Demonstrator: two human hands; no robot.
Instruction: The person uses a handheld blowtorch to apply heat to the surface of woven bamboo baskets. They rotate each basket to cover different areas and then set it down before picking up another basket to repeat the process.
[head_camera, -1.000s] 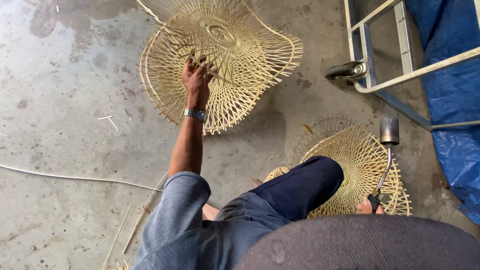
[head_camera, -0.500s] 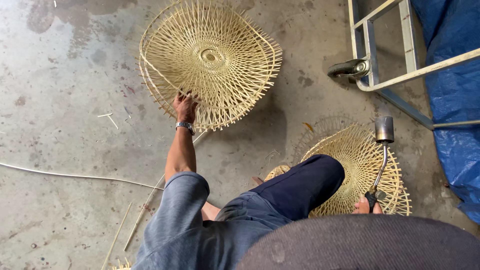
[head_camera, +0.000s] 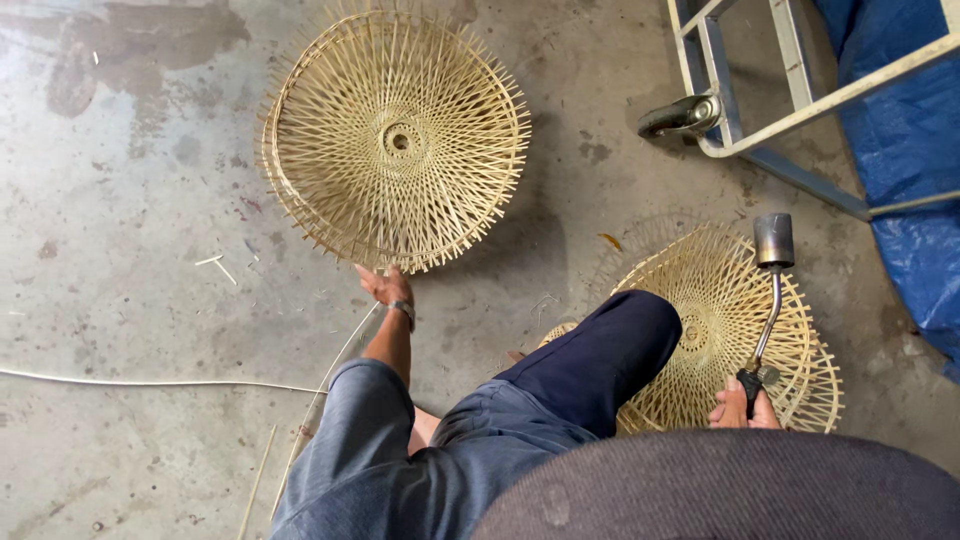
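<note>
Two woven bamboo frames are lying on a stained concrete floor (head_camera: 120, 330), seen from above by a seated person looking down past their own knees. One large round frame (head_camera: 395, 140), a dish of pale radiating slats with a small ring at its hub, is resting ahead and to the left, tilted slightly so its near rim is meeting the floor. Being round, it is showing no long axis; the hub is facing up toward the camera.

One left hand (head_camera: 385, 285) is stretching forward at the end of a straight arm with a wristwatch, fingers spread loosely and holding nothing, touching or just short of the near rim of that frame. This hand is by far the nearer of the two to it.

One right hand (head_camera: 745, 405) is staying low by the right knee, closed around the handle of a gas torch (head_camera: 770, 290). One torch is showing: its thin bent neck is running up and away from the hand, ending in a dark cylindrical nozzle. Whether it is lit I cannot tell.

Beneath the torch and the right leg, the second frame (head_camera: 720, 330) is lying flat, partly hidden by the trouser leg.

Several loose bamboo strips (head_camera: 150, 383) are trailing across the floor at left. One metal trolley (head_camera: 740, 110) with a single visible caster is standing at upper right, beside a blue tarpaulin (head_camera: 900, 140).
</note>
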